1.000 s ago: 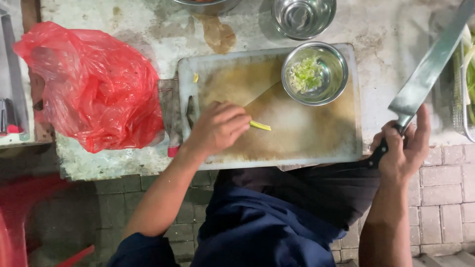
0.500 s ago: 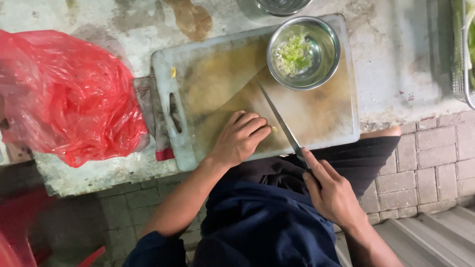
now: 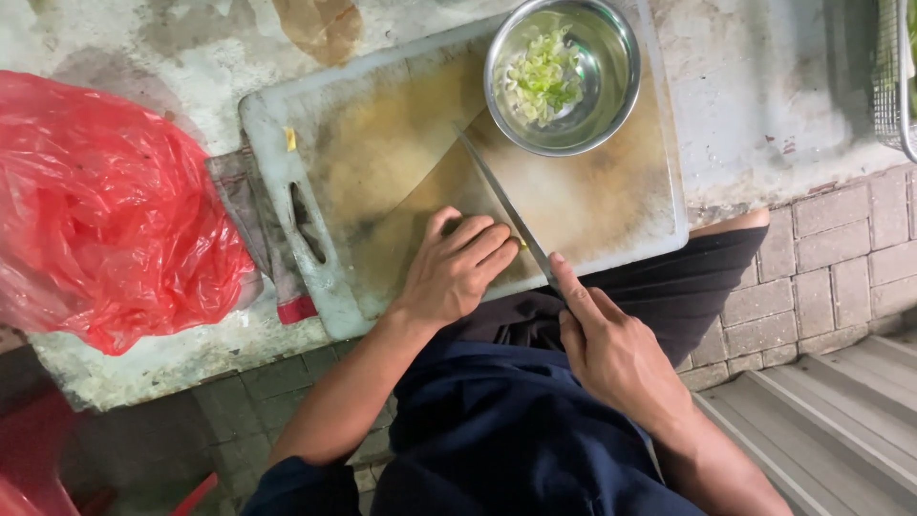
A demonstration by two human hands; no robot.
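A worn, stained stone counter (image 3: 764,105) carries everything. A white cutting board (image 3: 382,153) lies on it under the left hand (image 3: 454,268), a folded cloth (image 3: 250,205) under the board's edge just left of that hand, a red plastic bag (image 3: 105,205) farther left.

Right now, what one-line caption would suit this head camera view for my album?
Left hand steadies food on a stained cutting board while the right hand guides a long knife.

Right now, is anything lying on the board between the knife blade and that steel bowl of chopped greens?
Nothing visible does. The knife, gripped by the right hand, lies across the stained cutting board with its tip close to the steel bowl. The left hand presses on the board at the blade's left side, away from the bowl.
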